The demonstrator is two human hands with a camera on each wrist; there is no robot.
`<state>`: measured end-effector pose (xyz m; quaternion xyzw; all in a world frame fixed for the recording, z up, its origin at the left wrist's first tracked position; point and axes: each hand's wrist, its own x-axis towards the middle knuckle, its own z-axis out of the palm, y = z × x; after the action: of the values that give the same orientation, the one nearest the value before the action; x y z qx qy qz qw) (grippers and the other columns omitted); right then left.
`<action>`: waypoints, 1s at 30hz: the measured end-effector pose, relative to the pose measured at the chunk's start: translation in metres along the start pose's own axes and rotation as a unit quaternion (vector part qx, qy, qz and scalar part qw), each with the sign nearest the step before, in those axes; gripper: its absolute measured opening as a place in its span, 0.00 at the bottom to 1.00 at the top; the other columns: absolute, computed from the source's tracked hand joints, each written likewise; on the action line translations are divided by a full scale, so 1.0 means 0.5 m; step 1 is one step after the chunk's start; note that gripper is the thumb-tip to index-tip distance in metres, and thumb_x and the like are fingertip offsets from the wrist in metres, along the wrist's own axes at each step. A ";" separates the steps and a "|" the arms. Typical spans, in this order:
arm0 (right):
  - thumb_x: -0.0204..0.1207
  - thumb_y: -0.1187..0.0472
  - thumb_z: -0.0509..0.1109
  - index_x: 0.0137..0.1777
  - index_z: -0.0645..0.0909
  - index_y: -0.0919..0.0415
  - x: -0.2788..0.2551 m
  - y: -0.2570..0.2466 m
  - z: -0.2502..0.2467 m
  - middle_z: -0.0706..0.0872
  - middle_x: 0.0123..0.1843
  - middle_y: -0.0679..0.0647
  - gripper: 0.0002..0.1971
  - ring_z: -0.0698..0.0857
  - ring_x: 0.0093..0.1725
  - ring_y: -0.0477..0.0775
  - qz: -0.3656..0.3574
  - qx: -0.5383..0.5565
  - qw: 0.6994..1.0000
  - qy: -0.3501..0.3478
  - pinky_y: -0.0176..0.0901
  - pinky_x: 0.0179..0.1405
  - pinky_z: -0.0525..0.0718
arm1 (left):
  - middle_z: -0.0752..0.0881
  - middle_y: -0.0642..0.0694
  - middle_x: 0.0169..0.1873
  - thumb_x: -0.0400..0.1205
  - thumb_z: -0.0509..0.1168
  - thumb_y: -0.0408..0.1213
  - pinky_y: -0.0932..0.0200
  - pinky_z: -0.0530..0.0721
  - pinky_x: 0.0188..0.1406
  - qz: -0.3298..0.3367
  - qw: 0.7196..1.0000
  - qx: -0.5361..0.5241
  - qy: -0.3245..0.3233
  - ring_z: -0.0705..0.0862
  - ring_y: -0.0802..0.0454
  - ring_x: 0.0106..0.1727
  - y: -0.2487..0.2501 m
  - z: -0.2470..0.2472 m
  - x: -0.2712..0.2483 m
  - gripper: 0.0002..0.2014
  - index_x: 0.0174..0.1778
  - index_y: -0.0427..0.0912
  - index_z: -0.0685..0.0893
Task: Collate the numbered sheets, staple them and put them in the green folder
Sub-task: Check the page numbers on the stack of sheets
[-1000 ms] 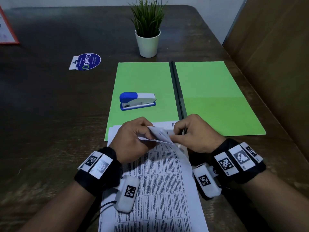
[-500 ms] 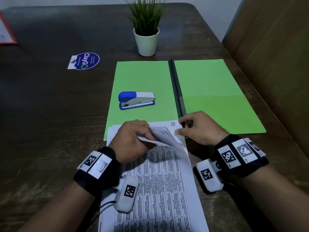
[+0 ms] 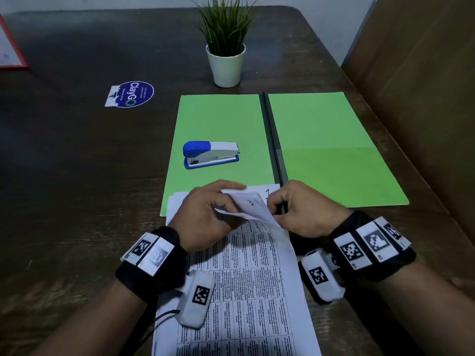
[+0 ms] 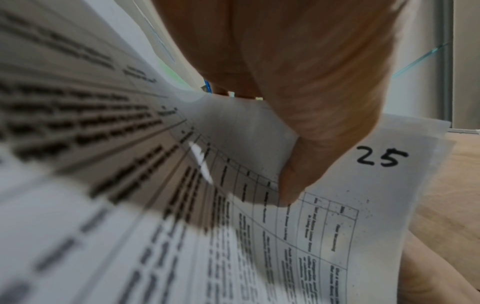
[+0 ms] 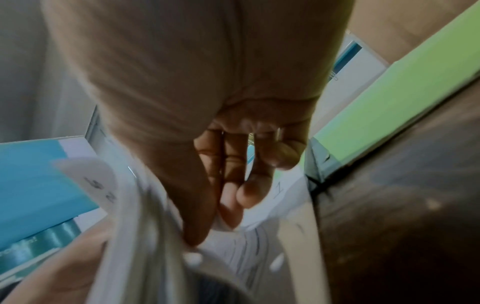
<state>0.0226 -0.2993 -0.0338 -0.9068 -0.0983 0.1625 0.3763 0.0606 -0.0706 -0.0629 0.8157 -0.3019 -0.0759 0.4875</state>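
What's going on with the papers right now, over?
Left hand and right hand grip curled sheet corners. Green folder open. Stapler sits on it, over.

The numbered sheets lie in a stack in front of me on the table, white pages printed with dense tables, a handwritten number at each top corner. Their far edge overlaps the near edge of the green folder. The top right corners are curled up and back; one shows a 3, my left-wrist view shows a 25. The folder lies open and flat, dark spine down its middle. The stapler, blue and white, sits closed on the folder's left leaf.
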 end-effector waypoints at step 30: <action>0.76 0.51 0.75 0.43 0.91 0.53 0.005 0.013 0.018 0.93 0.40 0.43 0.08 0.91 0.41 0.48 0.081 0.050 0.992 0.087 0.50 0.45 0.89 | 0.87 0.66 0.56 0.66 0.79 0.50 0.41 0.78 0.65 0.010 0.994 0.089 -0.055 0.82 0.60 0.60 -0.001 -0.012 0.002 0.09 0.40 0.58 0.92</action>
<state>0.0219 -0.2971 -0.0450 -0.9024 0.0168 0.1182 0.4140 0.0640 -0.0665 -0.0603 0.8471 -0.3425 -0.0887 0.3964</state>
